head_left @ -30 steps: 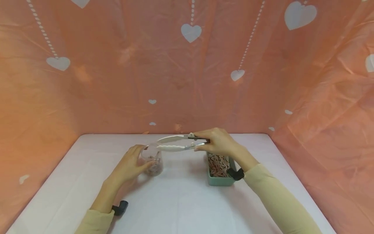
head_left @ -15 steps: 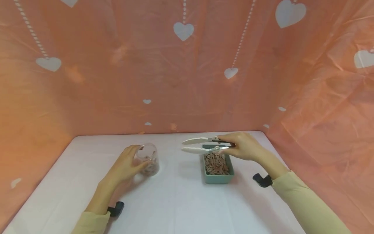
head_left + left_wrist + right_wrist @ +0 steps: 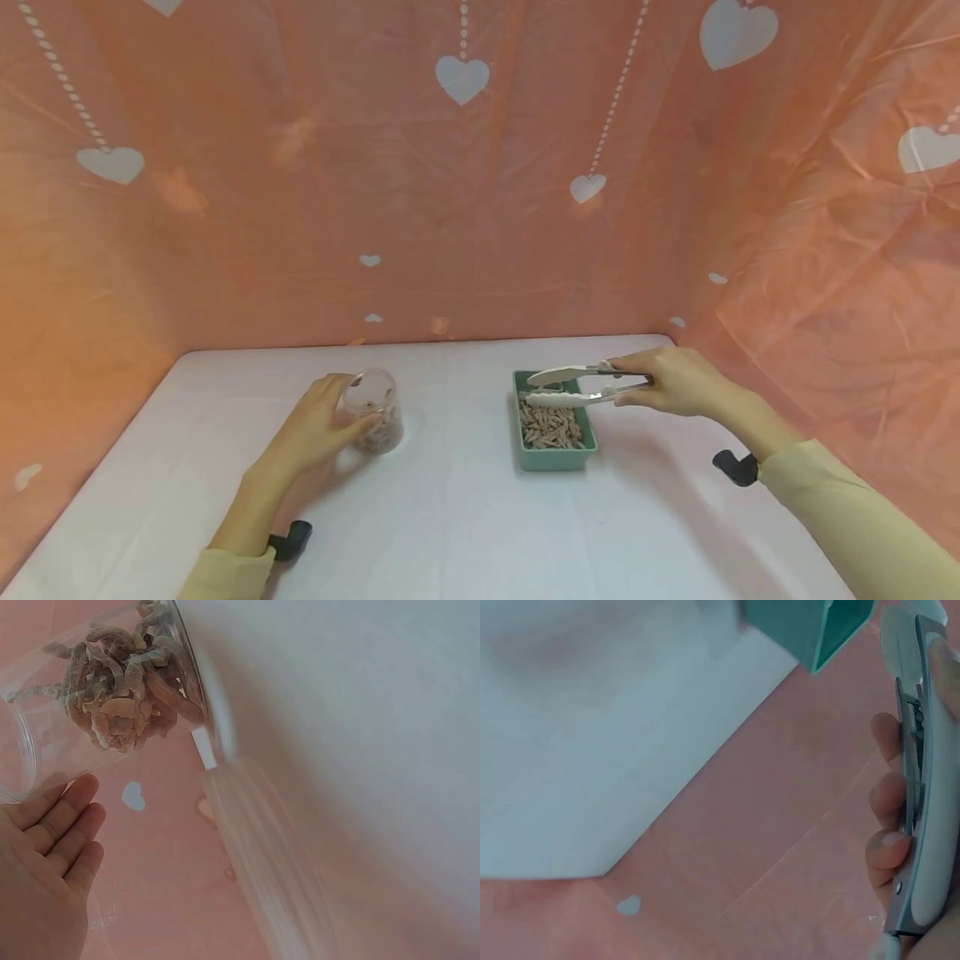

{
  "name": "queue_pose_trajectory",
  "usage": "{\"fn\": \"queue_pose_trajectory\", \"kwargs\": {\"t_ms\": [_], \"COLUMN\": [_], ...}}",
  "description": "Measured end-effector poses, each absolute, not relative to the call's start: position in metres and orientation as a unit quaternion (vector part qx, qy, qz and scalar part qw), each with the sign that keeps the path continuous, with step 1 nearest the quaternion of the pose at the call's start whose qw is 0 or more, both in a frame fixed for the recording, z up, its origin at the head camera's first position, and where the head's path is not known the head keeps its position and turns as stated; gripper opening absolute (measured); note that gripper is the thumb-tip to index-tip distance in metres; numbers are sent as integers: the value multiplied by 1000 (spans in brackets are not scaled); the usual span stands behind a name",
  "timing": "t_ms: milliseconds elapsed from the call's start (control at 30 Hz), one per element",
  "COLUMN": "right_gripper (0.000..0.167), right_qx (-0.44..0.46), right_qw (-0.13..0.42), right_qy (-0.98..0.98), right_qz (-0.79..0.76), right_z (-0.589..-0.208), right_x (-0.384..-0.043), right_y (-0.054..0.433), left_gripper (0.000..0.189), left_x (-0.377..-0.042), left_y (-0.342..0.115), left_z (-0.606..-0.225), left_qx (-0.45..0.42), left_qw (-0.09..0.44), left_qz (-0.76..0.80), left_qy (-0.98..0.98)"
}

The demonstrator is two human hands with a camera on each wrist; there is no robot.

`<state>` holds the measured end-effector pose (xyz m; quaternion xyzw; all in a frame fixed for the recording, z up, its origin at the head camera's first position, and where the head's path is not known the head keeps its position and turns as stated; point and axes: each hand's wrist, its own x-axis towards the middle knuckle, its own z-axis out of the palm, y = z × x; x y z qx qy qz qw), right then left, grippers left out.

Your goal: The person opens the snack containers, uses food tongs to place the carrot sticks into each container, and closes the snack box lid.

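Note:
My left hand (image 3: 311,429) holds a clear jar (image 3: 396,404) upright on the table, thumb on the near side and fingers behind it. Through the jar's wall (image 3: 45,742) in the left wrist view, brown dried strips show in a loose heap. On the right, my right hand (image 3: 675,382) grips a pair of tongs (image 3: 558,400) with white tips and metal arms. Their tips are parted, with nothing seen between them, over a green box (image 3: 555,460) filled with similar brown strips (image 3: 553,429). Fingers wrap the tongs' handle (image 3: 939,787) in the right wrist view.
Both containers stand on a white-covered table (image 3: 465,517), the jar left and the box right. An orange-pink cloth (image 3: 450,208) with white hearts hangs behind the table and along its sides.
My right hand has carried the tongs from over the jar to the right, and their tips are now lower, over the green box. My left hand stays on the jar.

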<state>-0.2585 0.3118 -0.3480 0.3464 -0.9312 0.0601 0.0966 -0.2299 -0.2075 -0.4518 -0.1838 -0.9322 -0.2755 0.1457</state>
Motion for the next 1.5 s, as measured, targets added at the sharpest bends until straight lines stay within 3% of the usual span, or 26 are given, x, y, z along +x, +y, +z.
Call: {"fn": "queue_pose_trajectory", "kwargs": {"t_ms": [667, 1067, 1500], "right_gripper": [71, 70, 64], "right_qx": [347, 320, 334], "right_qw": [-26, -75, -54], "right_qy": [-937, -944, -941], "right_qz": [20, -16, -26], "right_z": [-330, -333, -344], "right_x": [-284, -290, -295], "right_y": [313, 294, 288], "left_gripper": [70, 70, 68], "left_x": [-231, -231, -230], "left_y": [-204, -205, -209], "left_z": [-449, -449, -451], "left_qx": [-171, -172, -174], "left_qw": [126, 123, 134], "left_qz": [-277, -275, -277], "left_qy": [-937, -938, -935]}}
